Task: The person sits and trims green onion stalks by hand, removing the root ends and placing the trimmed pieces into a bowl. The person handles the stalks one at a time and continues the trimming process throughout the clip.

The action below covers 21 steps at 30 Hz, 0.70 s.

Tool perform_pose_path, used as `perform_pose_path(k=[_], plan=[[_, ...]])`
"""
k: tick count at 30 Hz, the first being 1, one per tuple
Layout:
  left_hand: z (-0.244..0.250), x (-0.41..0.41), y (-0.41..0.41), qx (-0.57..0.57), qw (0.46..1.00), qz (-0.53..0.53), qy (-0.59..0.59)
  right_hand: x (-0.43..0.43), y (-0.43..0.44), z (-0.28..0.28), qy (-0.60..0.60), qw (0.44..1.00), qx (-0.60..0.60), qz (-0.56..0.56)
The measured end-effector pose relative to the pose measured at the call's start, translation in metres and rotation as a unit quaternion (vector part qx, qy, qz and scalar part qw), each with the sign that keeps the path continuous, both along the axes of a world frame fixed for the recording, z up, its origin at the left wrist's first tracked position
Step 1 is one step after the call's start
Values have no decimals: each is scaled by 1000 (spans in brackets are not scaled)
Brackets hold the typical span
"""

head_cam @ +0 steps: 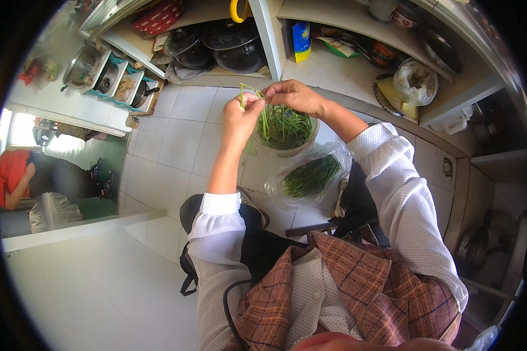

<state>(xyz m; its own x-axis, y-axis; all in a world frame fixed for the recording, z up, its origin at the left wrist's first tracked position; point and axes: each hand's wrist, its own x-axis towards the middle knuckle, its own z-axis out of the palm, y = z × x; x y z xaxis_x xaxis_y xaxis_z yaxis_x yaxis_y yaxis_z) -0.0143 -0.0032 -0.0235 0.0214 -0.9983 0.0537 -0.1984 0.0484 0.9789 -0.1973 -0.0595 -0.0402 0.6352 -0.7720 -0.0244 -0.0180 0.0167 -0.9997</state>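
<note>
Both my hands meet above a round basin (290, 152) on the tiled floor that holds a heap of leafy green herbs (288, 127). My left hand (242, 115) is closed on a few thin green stems (264, 123), one of them bent over above the fingers. The fingertips of my right hand (293, 96) pinch the same stems beside the left thumb. Nearer to me, between my feet, an open clear plastic bag (276, 186) lies on the floor with a bundle of dark green stems (312, 176) in it.
Low shelves (325, 72) ahead hold black lidded pots (235, 46), a blue and yellow packet (301, 41) and a bagged item (416, 82). A rack with pans (118, 83) stands at the left. Beyond a doorway is a person in red (12, 173). A white panel (92, 281) is at lower left.
</note>
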Motion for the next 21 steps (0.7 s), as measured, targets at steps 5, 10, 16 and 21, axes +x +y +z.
perform_pose_path(k=[5, 10, 16, 21], plan=[[-5, -4, 0, -65, 992, 26, -104, -3, 0, 0, -6, 1000, 29, -4], [-11, -1, -2, -76, 988, 26, -132, -3, 7, 15, 25, 998, 57, -29], [-12, -2, -1, -85, 983, 27, -161, -5, 2, 8, 0, 997, 69, -17], [-5, -9, 1, -80, 985, 21, -150, -1, -3, -7, 12, 1000, 23, -17]])
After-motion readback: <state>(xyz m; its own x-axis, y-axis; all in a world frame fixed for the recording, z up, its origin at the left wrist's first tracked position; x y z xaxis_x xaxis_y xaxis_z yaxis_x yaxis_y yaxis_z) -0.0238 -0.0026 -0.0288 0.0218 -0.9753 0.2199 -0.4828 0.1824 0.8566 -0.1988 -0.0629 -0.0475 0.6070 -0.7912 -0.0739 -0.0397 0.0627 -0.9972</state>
